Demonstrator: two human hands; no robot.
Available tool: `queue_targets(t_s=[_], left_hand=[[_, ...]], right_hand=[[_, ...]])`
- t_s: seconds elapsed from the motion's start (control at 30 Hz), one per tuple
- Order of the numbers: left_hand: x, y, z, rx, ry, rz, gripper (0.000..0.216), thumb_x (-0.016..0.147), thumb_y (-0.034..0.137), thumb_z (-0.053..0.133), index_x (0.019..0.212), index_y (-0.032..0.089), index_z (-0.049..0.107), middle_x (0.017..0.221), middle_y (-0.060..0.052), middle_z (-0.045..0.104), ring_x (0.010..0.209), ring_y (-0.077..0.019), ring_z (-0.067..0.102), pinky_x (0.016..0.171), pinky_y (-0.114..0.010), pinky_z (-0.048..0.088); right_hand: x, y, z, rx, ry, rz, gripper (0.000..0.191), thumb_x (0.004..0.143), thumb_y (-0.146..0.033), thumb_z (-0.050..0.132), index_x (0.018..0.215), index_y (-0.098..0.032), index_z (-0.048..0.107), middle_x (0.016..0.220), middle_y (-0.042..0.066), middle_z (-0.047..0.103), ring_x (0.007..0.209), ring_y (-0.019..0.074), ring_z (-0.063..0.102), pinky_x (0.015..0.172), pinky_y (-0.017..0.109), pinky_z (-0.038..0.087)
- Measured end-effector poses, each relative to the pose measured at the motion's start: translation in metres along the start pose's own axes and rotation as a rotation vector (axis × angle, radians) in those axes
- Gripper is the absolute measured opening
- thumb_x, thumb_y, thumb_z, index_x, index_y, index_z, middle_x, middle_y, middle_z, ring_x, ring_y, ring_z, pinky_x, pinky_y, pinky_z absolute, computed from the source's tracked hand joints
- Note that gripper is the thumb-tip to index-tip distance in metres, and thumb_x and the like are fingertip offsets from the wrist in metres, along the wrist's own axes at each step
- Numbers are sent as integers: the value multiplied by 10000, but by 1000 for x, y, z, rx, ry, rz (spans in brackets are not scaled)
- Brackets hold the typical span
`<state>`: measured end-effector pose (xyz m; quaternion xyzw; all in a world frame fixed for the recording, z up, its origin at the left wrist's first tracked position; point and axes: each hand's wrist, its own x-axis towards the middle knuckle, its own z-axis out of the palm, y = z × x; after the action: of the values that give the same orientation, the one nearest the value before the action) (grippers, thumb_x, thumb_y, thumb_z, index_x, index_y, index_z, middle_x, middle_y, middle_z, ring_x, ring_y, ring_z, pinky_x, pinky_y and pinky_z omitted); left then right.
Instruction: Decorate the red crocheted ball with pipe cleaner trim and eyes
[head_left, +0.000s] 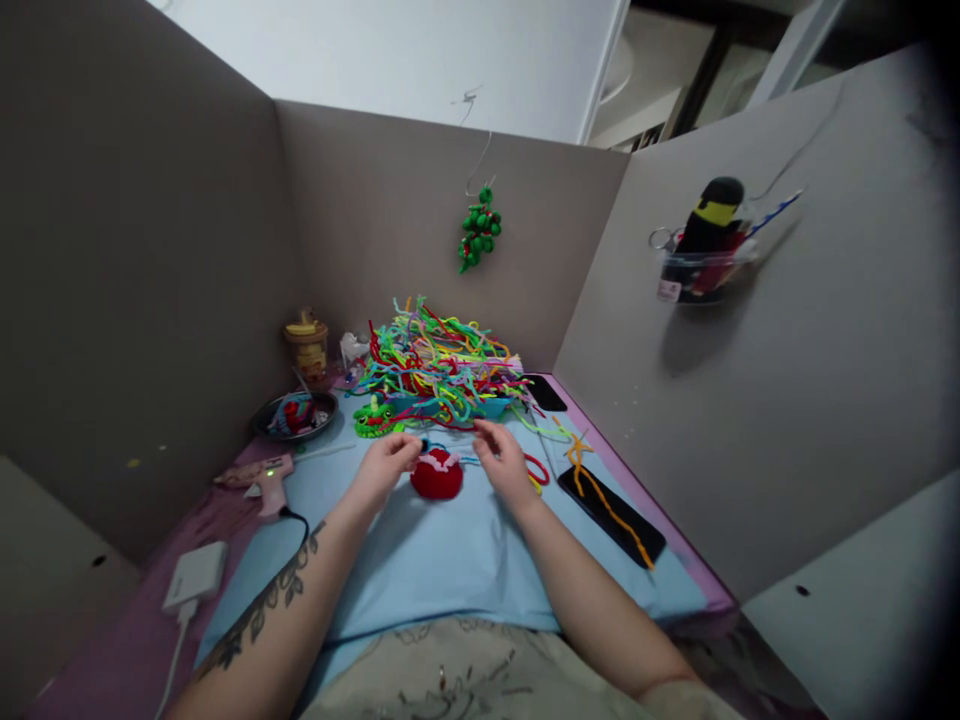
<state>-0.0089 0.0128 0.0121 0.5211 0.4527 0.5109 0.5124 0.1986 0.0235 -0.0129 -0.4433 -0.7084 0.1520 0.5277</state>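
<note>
At left, a pink glue gun (271, 485) lies on the desk (135, 600). The left hand (388, 458) has its fingertips close together, then comes a round red piece (437, 480), between both hands; the right hand (501, 458) has bent fingers. Whether either grips something, I cannot tell.

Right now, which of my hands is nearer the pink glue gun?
Left. Your left hand is to the right of the glue gun, beside the red piece; your right hand is farther right, past that piece.

grey partitions (375, 200) on three sides | white wall (412, 50) behind | pink table (124, 610)
</note>
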Motion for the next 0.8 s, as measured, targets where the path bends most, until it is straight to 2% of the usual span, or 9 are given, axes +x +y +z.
queue_targets(t_s=[0.1, 0.17, 0.27, 0.37, 0.47, 0.63, 0.73, 0.8], left_hand=[[7, 1, -12, -36, 147, 20, 347, 600, 463, 685, 711, 146, 598, 651, 1, 570, 608, -118, 514, 586, -226, 409], [9, 2, -16, -65, 189, 11, 368, 583, 475, 697, 711, 146, 593, 665, 1, 571, 623, -119, 524, 592, -223, 414], [8, 3, -15, -68, 191, 11, 369, 585, 475, 702, 712, 147, 591, 661, 11, 566, 618, -112, 520, 589, -214, 406], [7, 2, -13, -40, 206, 63, 359, 609, 476, 688, 711, 146, 590, 645, 17, 556, 607, -106, 506, 572, -203, 384], [7, 1, -12, -4, 227, 97, 354, 629, 482, 669, 715, 148, 587, 654, 12, 557, 613, -113, 505, 568, -207, 380], [5, -1, -8, 66, 181, 83, 303, 674, 449, 629, 724, 152, 594, 645, 6, 571, 606, -119, 506, 572, -221, 384], [0, 0, -2, 120, 142, 99, 266, 692, 420, 606, 708, 155, 597, 612, 16, 563, 586, -115, 494, 569, -223, 373], [-4, 2, 3, 157, 109, 113, 247, 701, 403, 589, 688, 157, 589, 593, 22, 553, 571, -113, 485, 560, -223, 360]], right_hand=[[5, 23, -8, -229, -112, 53, 182, 803, -231, 558, 956, -180, 643, 913, 68, 596, 865, 189, 539, 797, 325, 444], [3, 33, -6, -407, -215, 60, 149, 762, -205, 602, 897, -189, 664, 930, 75, 594, 945, 216, 506, 867, 352, 404], [0, 37, 5, -607, -288, 113, 118, 746, -213, 626, 855, -194, 667, 988, 99, 577, 986, 242, 471, 846, 365, 394], [3, 37, 14, -688, -300, 121, 89, 753, -211, 617, 823, -185, 665, 1019, 120, 576, 986, 258, 469, 806, 367, 397], [9, 41, 9, -652, -274, 105, 88, 754, -225, 613, 803, -188, 676, 966, 105, 600, 944, 241, 496, 804, 350, 396], [17, 58, -31, -638, -194, 215, 153, 766, -282, 585, 738, -194, 707, 853, 82, 643, 862, 224, 545, 806, 340, 396], [15, 59, -48, -728, -75, 324, 197, 710, -267, 619, 865, -194, 716, 972, 111, 639, 939, 275, 528, 810, 374, 394], [13, 53, -47, -753, 3, 335, 363, 669, -219, 637, 1027, -180, 675, 1080, 139, 602, 1004, 309, 500, 829, 400, 391]])
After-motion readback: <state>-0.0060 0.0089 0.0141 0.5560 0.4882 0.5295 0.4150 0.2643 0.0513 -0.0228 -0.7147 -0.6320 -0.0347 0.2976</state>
